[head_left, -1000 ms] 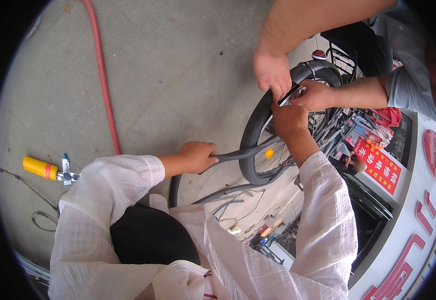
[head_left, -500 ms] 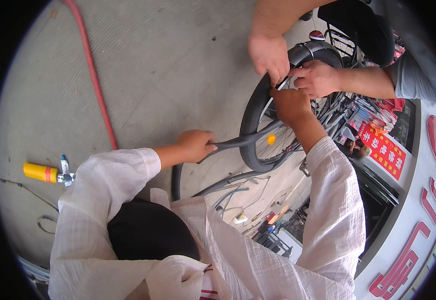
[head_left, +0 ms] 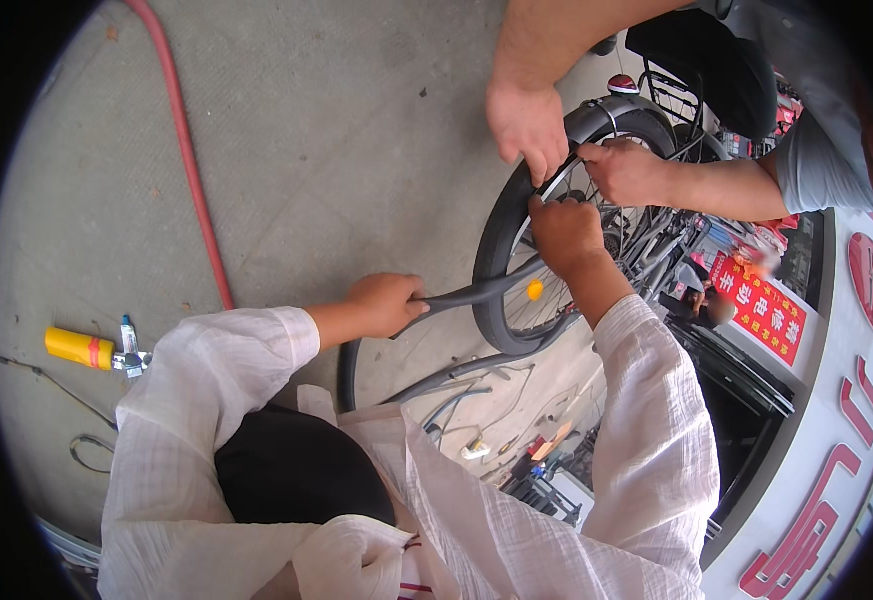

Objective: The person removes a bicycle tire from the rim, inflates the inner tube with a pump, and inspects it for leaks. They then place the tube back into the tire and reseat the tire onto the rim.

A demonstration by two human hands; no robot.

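A bicycle wheel with a black tire [head_left: 493, 245] stands ahead of me, slightly right of the middle. My left hand [head_left: 384, 303] is closed around a dark grey inner tube [head_left: 466, 296], which stretches across the tire toward the spokes. At the rim, my right hand [head_left: 568, 235] has its fingers curled on the tire's edge; whether part of the tube is under them is hidden. Just beyond it, a co-worker's hand [head_left: 528, 125] presses fingertips on the tire, while that person's other hand [head_left: 628, 172] grips the rim farther right.
A red hose [head_left: 191, 165] crosses the concrete at left. Near my left sleeve lie a yellow cylindrical tool [head_left: 80, 347] and a small blue-capped tube [head_left: 128, 332]. The bicycle's rear rack [head_left: 671, 95] and a red lamp [head_left: 622, 85] are beyond the wheel. A shopfront sign [head_left: 761, 310] is at right.
The wheel and hands appear slightly farther left. The co-worker's fingertips, close together before, are now farther apart along the rim. My left hand keeps its hold on the inner tube.
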